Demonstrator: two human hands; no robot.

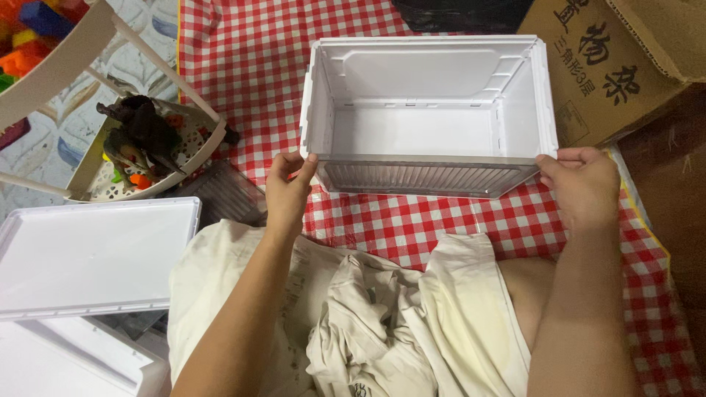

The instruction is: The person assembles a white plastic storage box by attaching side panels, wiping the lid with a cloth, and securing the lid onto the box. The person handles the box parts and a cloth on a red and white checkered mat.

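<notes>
White plastic, smooth and a little glossy, makes up the storage box [426, 110] I have hold of at its two near corners. My left hand [288, 192] curls around the near left corner, thumb and fingers closed on the rim, the fingertips pressed against the wall. My right hand [581, 184] grips the near right corner, its fingers folded over the edge and the thumb lying along the rim. Both hands are closed on the box, not spread.

Its shape is a deep rectangle with ribbed inner walls, and its near side is a clear, finely ridged panel. It sits on a red and white checked cloth [250, 66], straight ahead of me and just beyond my lap.

Cream fabric [382, 316], soft and crumpled, is heaped over my legs below my forearms. To my left lies a flat white lid [88, 257] with a raised rim. Beyond it is a pale rack [95, 184] with a perforated shelf holding a dark toy animal [143, 125] and small bright pieces. A brown cardboard carton [610, 66] stands just beside the far right corner of the box.
</notes>
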